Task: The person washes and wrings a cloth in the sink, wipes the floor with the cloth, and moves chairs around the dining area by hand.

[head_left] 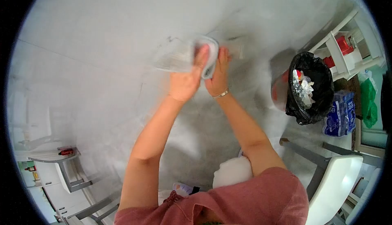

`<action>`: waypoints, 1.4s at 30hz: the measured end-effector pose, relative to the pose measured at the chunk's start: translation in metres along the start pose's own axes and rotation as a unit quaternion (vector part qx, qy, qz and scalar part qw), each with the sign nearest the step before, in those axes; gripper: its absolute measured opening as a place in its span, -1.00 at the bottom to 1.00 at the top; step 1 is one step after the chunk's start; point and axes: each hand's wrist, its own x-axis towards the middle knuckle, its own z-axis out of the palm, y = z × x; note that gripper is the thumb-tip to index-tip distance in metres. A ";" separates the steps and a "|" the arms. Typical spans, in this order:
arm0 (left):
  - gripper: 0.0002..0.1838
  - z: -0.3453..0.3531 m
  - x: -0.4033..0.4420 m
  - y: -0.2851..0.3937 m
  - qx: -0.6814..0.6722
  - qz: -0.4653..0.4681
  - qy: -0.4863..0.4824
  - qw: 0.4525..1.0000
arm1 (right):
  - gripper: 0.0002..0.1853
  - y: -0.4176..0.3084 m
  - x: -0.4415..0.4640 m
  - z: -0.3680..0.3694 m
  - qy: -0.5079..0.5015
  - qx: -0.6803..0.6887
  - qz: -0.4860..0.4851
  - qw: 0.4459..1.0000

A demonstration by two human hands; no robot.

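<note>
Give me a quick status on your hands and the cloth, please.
Left hand and right hand at cloth, grips blurred. Cloth folded, between them. Bin off to the right, apart from both hands.

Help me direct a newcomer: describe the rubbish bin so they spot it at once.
On the grey floor, look right of the person's right hand, toward the white rack. The reddish bin stands before it, near the blue pack. Unlike both, it wears a black bag over its rim, with crumpled white and silvery waste inside.
</note>
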 end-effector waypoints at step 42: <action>-0.33 -0.127 -0.065 -0.024 0.150 -0.070 0.074 0.983 | -0.09 -0.157 0.159 -0.074 -0.222 -0.237 -0.139 0.935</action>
